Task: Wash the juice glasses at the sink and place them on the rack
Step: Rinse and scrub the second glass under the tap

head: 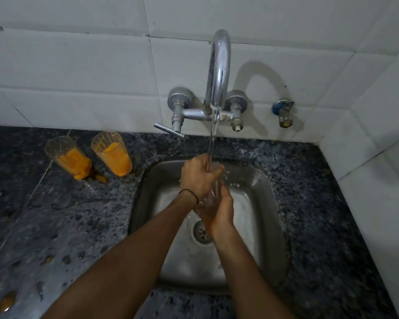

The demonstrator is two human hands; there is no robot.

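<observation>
Over the steel sink [258, 180] I hold a clear juice glass [214, 188] under the running water. My left hand [199, 177] curls round its upper part, fingers at the rim where the stream lands. My right hand [218, 211] cups and grips its lower end. Most of the glass is hidden between my hands. Two more glasses with orange juice residue stand on the counter to the left, one [67, 157] further left, the other [112, 153] nearer the sink.
A chrome wall tap [218, 72] pours water, its lever handle [168, 130] pointing left. A small blue-capped valve [283, 111] sits on the tiles at right. Orange spills [95, 177] mark the dark granite counter [55, 226]. The drain [202, 232] is below my hands. No rack is visible.
</observation>
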